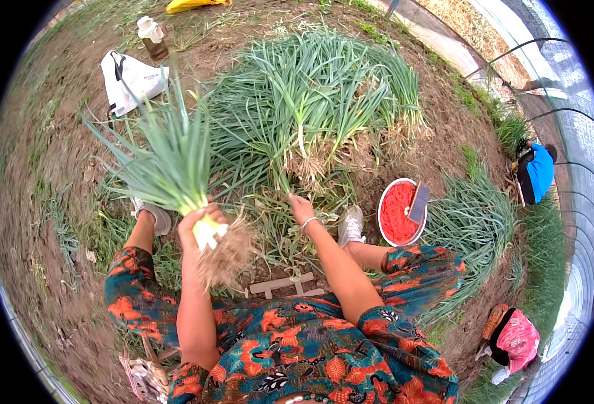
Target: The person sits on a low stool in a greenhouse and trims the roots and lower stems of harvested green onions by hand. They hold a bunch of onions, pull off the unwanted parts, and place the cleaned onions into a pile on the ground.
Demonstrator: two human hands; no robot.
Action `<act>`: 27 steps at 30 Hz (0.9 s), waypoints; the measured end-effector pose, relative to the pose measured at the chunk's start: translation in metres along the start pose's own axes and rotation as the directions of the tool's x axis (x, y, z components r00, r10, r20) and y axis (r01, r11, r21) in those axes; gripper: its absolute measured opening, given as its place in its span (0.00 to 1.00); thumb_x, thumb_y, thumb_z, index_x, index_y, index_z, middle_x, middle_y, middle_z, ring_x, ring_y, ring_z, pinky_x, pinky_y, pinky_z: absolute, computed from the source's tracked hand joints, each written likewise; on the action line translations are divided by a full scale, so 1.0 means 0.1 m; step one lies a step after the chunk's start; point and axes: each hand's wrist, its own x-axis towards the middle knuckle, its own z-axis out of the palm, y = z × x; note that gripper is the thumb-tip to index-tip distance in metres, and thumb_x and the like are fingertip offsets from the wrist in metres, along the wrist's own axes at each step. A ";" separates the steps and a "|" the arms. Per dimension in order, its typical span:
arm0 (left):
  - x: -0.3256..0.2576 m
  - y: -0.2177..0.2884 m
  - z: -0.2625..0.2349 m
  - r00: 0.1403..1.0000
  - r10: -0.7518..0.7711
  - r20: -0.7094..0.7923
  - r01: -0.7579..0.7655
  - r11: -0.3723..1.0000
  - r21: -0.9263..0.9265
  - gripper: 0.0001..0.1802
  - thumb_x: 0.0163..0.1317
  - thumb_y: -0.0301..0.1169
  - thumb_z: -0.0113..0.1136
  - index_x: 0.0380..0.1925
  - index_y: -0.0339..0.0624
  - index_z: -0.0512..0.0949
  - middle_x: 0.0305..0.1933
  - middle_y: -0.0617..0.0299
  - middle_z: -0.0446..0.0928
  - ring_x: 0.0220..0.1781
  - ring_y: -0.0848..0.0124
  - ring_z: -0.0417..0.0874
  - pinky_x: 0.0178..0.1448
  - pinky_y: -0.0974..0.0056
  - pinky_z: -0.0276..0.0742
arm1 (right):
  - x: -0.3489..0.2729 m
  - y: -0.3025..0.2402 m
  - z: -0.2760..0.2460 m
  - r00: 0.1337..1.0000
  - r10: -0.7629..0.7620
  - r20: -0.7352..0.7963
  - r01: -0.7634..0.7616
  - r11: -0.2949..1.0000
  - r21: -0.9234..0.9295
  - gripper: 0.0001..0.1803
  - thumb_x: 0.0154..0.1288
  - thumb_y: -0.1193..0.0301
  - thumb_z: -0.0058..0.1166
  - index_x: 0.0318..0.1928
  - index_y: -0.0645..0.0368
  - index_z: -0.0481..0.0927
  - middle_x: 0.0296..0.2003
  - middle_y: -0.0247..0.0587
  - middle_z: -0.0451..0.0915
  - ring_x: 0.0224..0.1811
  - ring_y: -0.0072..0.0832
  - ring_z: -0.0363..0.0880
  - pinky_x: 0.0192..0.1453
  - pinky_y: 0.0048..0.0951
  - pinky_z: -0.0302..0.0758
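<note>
My left hand is closed around a thick bunch of green onions, holding it raised above the ground. The leaves fan up and away to the left; white stem ends and a tangle of dry, soil-coloured roots hang below the fist. My right hand reaches down at the near edge of a big heap of green onions. Its fingers are closed at the lower end of a green stalk, mostly hidden from view. Several plants there show white stems and bushy roots.
Beside my right shoe stands a white tub of red loops with a dark phone-like slab. More green onions lie to the right. A white bag and bottle sit at far left. Two people crouch at right.
</note>
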 end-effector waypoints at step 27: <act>0.24 -0.36 -0.69 0.967 -0.068 -0.247 0.155 0.922 0.353 0.09 0.53 0.25 0.60 0.33 0.32 0.74 0.25 0.54 0.76 0.28 0.64 0.80 0.32 0.62 0.81 | -0.90 -0.44 -0.74 0.993 -0.082 0.083 0.108 0.368 -0.923 0.17 0.51 0.58 0.57 0.37 0.55 0.83 0.41 0.51 0.80 0.46 0.44 0.78 0.52 0.39 0.74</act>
